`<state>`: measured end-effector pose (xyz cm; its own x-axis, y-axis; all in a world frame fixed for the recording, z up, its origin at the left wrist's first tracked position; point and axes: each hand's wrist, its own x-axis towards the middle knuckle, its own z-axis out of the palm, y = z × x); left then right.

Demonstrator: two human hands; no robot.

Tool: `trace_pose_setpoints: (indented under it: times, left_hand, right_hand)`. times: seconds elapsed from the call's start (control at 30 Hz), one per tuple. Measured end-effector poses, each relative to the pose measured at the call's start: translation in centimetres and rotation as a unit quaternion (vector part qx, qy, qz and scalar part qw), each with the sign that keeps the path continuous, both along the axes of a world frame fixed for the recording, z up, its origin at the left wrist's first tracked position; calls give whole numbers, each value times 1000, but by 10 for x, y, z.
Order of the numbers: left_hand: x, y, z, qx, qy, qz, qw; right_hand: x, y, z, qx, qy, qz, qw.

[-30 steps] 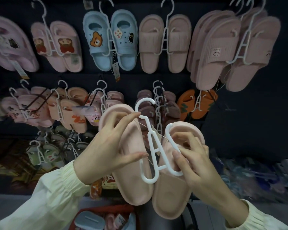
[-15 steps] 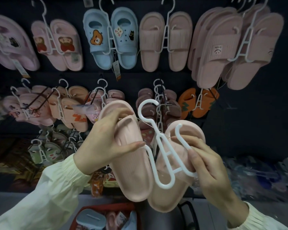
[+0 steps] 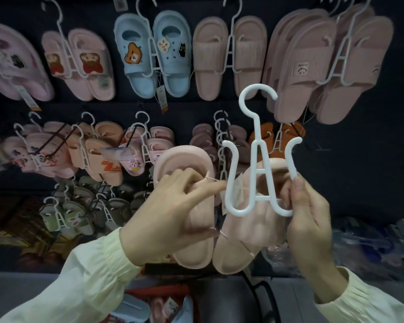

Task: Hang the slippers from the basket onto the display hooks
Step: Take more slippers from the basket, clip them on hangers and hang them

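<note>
Slippers (image 3: 196, 248), 1 pink pair, sit mid-frame, not on the white hanger (image 3: 256, 131) yet. Our left hand (image 3: 168, 217) curls its fingers round the left slipper. Our right hand (image 3: 310, 229) pinches the hanger's right arm, holding it upright in front of the right slipper (image 3: 238, 252). We can't tell if that hand also holds the slipper.

Both hanger arms look bare. Next, we judge: feed 1 arm under each strap, keeping the thin string (image 3: 215, 180) btwn the pair slack & off the arm tips.

Around us, hung pairs fill the wall: blue pair (image 3: 154, 54) upper centre, orange pair (image 3: 269, 130) behind the hanger. The red basket (image 3: 154, 291) sits bottom centre w/ more stock. The display is crowded, so the stacked hangers (image 3: 219, 127) at centre could snag ours.
</note>
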<state>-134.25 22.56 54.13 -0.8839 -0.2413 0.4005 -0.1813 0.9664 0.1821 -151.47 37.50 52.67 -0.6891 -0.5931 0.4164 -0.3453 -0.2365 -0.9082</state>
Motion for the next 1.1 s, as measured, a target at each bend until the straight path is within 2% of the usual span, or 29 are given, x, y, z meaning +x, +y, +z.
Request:
trace_pose_setpoints:
  times: [0.2,0.5,0.83,1.1]
  left_hand:
    - [-3,7,0,-27,4,26,999]
    - [-10,23,3,-56,5,21,998]
    - [-7,14,-1,-17,5,52,999]
    - [-3,0,-1,-34,-23,132,990]
  right_hand:
    - [5,-4,9,-17,-5,-9,1000]
    - [21,-9,21,-37,13,52,998]
    - [18,-3,25,-47,-48,59,996]
    - [16,18,31,-75,28,33,996]
